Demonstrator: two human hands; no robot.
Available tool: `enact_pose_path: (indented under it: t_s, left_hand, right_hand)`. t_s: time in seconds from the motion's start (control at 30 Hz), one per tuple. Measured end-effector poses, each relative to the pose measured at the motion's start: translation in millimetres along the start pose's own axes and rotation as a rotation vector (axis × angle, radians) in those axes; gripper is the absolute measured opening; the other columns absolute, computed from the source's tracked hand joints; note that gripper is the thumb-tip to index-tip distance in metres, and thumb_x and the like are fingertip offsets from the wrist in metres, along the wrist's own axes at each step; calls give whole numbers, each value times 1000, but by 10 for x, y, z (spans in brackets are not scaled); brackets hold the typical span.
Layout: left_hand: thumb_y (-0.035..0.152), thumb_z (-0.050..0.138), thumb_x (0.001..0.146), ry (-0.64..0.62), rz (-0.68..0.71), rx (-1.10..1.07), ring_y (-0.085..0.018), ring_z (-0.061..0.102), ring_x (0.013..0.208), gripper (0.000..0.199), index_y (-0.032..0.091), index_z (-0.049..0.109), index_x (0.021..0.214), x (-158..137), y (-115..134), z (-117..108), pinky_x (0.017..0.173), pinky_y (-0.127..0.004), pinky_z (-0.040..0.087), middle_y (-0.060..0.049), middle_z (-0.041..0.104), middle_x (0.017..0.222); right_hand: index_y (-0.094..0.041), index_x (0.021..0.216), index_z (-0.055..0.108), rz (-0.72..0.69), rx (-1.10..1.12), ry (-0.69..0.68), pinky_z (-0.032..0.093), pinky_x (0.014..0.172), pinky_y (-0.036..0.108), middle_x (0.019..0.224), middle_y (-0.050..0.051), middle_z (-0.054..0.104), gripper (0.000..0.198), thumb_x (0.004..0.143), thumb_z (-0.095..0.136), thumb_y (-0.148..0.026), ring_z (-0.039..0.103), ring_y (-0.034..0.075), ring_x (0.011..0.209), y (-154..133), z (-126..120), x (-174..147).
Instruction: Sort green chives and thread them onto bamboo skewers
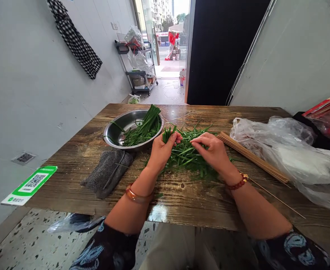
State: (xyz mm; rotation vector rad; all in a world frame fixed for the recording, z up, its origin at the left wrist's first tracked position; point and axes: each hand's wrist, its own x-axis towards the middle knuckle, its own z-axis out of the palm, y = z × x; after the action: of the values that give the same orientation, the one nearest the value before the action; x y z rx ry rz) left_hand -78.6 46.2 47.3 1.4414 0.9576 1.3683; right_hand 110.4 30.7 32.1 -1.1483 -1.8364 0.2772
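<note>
My left hand is closed around a small bundle of green garlic chives, thumb pressed along its side. Facing it, my right hand pinches thumb and forefinger at the tip of a thin bamboo skewer. The skewer's shaft runs back under my right wrist, which hides part of it, and reappears toward the lower right. A small gap separates the two hands. Beneath them, loose chives lie heaped on the wooden table.
A steel bowl with more chives stands at left, a dark grey mesh cloth before it. At right lie a bundle of skewers and clear plastic bags. A green QR card is at the left edge.
</note>
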Motion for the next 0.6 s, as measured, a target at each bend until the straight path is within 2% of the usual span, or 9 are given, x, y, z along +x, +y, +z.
enact_pose_path:
  t_s: [0.1, 0.3, 0.43, 0.53, 0.6]
  left_hand:
    - [37, 58, 86, -88, 55, 152, -16, 61, 83, 25, 14, 68, 83, -17, 7, 19, 79, -26, 46, -6, 68, 85]
    - [35, 54, 88, -262, 52, 360, -11, 48, 58, 32, 15, 57, 63, -41, 18, 66, 59, -23, 37, 1, 54, 58]
    - [31, 56, 86, -330, 68, 374, -12, 47, 62, 26, 15, 58, 66, -26, 25, 47, 62, -24, 37, 0, 56, 64]
    - [31, 57, 85, -283, 67, 378, -12, 46, 62, 25, 15, 56, 65, 4, 14, -2, 62, -24, 36, 0, 54, 63]
    - [32, 56, 86, -161, 71, 373, -11, 46, 59, 26, 16, 54, 66, 32, -1, -50, 62, -24, 36, 1, 51, 60]
  right_hand:
    - [-25, 88, 72, -60, 33, -33, 49, 77, 33, 83, 4, 67, 14, 89, 59, -30, 62, 19, 83, -126, 88, -36]
    - [-24, 86, 67, -10, -30, 42, 49, 72, 32, 84, 4, 65, 10, 87, 62, -32, 61, 20, 81, -97, 123, -47]
    - [-22, 89, 67, 0, -110, 99, 47, 75, 32, 86, 4, 66, 15, 89, 59, -34, 61, 20, 82, 7, -13, 7]
    - [-22, 98, 67, 104, -162, 243, 47, 76, 32, 90, 5, 68, 22, 92, 51, -35, 61, 20, 81, 178, -202, 61]
    - [-21, 99, 68, 173, -178, 278, 47, 77, 32, 90, 6, 69, 27, 94, 47, -37, 62, 21, 83, 323, -315, 83]
